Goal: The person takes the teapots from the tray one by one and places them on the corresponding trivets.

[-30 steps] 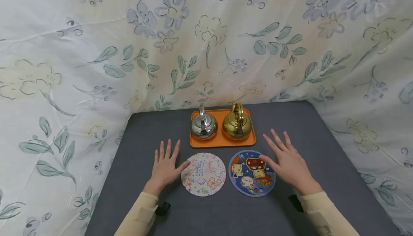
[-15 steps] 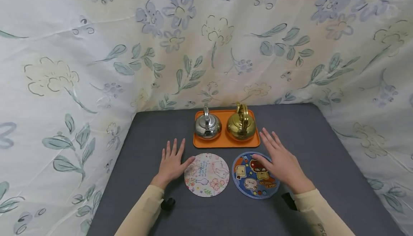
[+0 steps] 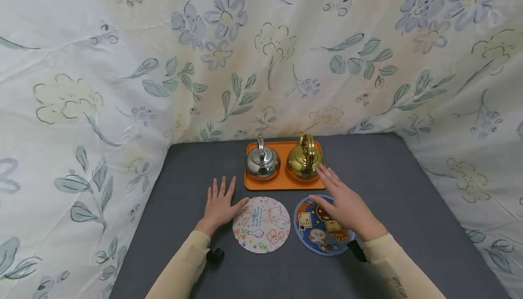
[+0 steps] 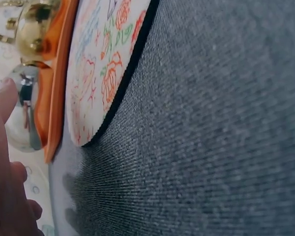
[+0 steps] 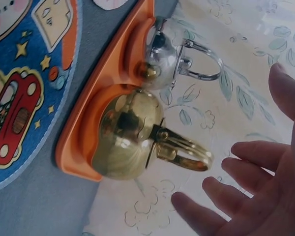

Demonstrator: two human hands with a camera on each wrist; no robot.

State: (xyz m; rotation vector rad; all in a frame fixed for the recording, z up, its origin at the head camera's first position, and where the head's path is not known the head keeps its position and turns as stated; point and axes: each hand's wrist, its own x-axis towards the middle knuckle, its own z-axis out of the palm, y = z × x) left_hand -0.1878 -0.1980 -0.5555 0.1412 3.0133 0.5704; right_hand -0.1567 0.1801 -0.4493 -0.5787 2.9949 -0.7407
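Note:
An orange tray [image 3: 282, 182] at the back of the grey table carries a silver kettle [image 3: 262, 161] on the left and a gold kettle [image 3: 304, 161] on the right. In front lie a white floral round mat [image 3: 261, 224] and a blue cartoon round mat [image 3: 316, 228]. My left hand [image 3: 220, 203] lies flat on the table, thumb touching the white mat's edge. My right hand [image 3: 341, 199] hovers open over the blue mat, fingers reaching toward the gold kettle [image 5: 130, 135]. The right wrist view shows spread fingers [image 5: 258, 167] near the gold handle, holding nothing.
Floral cloth [image 3: 261, 54] hangs around the table on the back and both sides. The grey tabletop [image 3: 408, 199] extends right of the tray and mats. The left wrist view shows the white mat [image 4: 101, 64] and tray edge [image 4: 54, 113] close by.
My right hand has moved forward and left from beside the blue mat toward the gold kettle. The left hand stays flat beside the white mat.

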